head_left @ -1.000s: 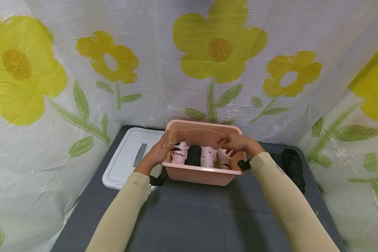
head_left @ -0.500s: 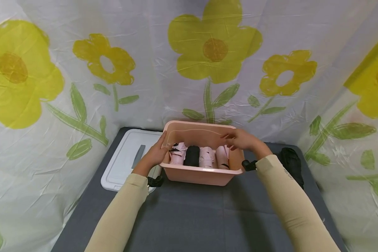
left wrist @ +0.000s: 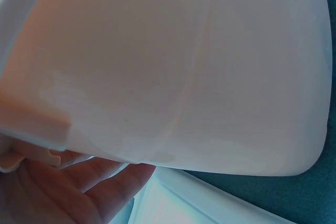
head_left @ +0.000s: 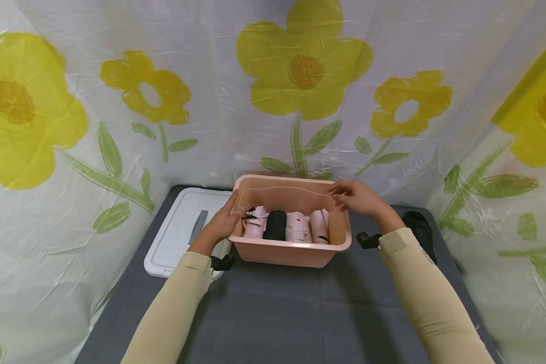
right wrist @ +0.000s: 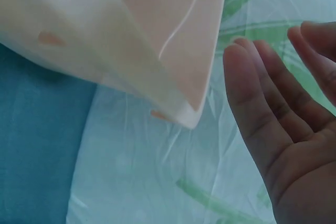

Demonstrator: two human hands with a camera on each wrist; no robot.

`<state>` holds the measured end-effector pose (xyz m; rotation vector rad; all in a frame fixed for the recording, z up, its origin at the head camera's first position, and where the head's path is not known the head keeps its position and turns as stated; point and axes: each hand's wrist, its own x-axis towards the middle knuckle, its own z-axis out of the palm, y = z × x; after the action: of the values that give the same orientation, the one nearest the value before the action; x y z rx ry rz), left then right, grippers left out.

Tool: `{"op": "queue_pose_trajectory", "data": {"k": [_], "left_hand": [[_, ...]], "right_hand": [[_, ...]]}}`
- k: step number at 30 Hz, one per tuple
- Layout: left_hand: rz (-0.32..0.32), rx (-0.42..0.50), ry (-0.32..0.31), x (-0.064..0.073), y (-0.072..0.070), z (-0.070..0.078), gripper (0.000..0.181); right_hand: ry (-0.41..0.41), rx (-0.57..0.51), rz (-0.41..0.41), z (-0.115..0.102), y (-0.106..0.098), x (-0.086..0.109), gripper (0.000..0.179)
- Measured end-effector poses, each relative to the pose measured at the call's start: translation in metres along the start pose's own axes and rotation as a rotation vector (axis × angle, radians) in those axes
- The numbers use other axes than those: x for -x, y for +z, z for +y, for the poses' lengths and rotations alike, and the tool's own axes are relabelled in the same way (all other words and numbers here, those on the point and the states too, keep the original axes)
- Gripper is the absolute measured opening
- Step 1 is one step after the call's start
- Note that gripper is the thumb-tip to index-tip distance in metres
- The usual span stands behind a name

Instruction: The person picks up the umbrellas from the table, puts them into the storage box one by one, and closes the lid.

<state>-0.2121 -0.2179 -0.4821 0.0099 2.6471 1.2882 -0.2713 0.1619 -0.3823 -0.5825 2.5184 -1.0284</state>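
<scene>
A pink plastic storage bin (head_left: 282, 253) stands on the grey-covered table, with several rolled cloth items lying side by side inside. These include a pale pink roll with black bits (head_left: 255, 226), a black roll (head_left: 275, 226), a middle pink roll (head_left: 296, 228) and a right-hand pink roll (head_left: 319, 227). My left hand (head_left: 221, 222) grips the bin's left rim; in the left wrist view its fingers (left wrist: 113, 190) lie along the outer wall. My right hand (head_left: 357, 198) is over the bin's back right corner, holding nothing, its fingers apart from the bin in the right wrist view.
A white lid (head_left: 175, 217) with a grey handle lies on the table left of the bin, partly behind my left arm. Dark bunched cloth (head_left: 419, 230) sits at the right, partly hidden by my right sleeve. A flower-print curtain (head_left: 218, 101) hangs close behind.
My right hand has risen out of the bin from above the right-hand pink roll and moved right to the corner. The left hand stays at the left rim.
</scene>
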Motion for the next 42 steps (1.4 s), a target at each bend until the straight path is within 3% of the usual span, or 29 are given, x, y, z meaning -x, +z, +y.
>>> {"op": "queue_pose_trajectory", "data": {"k": [13,28,42], "left_hand": [[0.002,0.007,0.010,0.003,-0.001,0.002,0.067],[-0.002,0.012,-0.001,0.004,-0.001,0.005,0.067],[-0.001,0.004,0.011,0.004,-0.002,0.006,0.069]], "right_hand": [[0.051,0.014,0.115,0.014,-0.010,0.015,0.039],[0.148,0.037,0.186,0.047,-0.015,0.026,0.041],[0.184,0.056,0.233,0.073,-0.012,0.037,0.046]]}}
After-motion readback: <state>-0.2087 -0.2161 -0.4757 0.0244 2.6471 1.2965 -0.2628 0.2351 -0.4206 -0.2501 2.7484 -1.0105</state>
